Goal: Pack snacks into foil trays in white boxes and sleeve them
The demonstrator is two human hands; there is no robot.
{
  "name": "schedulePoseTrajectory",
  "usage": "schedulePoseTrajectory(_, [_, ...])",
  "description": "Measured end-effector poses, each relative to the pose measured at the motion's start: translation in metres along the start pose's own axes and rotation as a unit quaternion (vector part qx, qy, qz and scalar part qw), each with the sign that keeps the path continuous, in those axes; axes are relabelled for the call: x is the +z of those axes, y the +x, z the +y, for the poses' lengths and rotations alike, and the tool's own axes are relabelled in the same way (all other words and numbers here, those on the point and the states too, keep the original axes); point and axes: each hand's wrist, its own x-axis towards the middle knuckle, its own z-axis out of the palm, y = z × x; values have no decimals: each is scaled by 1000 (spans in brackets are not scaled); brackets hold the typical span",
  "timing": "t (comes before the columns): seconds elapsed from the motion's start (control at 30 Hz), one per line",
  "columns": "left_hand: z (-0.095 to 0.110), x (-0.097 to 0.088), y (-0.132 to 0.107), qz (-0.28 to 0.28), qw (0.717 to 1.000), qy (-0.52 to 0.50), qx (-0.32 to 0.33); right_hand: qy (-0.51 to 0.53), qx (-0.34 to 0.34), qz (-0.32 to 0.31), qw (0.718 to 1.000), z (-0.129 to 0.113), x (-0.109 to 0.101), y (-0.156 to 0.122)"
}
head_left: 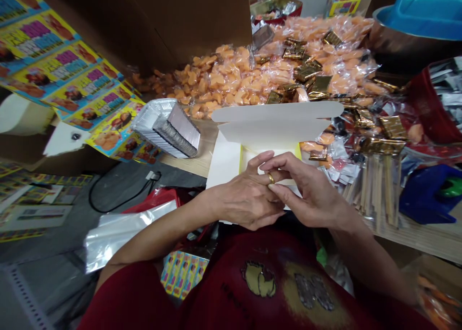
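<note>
My left hand (249,195) and my right hand (311,191) meet over an open white box (272,120) with a yellow inner edge. A gold ring (270,178) sits on a finger of my left hand, and the thumb and forefinger of my right hand close around that finger beside the ring. The fingers of my left hand are curled in, and whatever lies beneath them is hidden. The box's raised lid leans away from me, and its inside is partly covered by my hands. Left of the box stands a stack of foil trays (169,128).
A pile of bagged orange pieces (231,75) spreads behind the box, with gold packets (306,70) on it. At right are wooden sticks (378,185), a blue container (429,195) and a red basket (433,104). Printed yellow boxes (72,80) rise at left; clear bags (126,229) lie below.
</note>
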Motion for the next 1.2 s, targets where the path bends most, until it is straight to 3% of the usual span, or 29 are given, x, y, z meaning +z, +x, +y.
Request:
schedulePoseTrajectory(0.33, [0,3,1,-29,999,-16,-17,-31,5,5,1000,1,1,2])
schedulePoseTrajectory(1.2, [3,-2,3,-15,1000,17,4,15,-15,-13,1000,2,-1,-2])
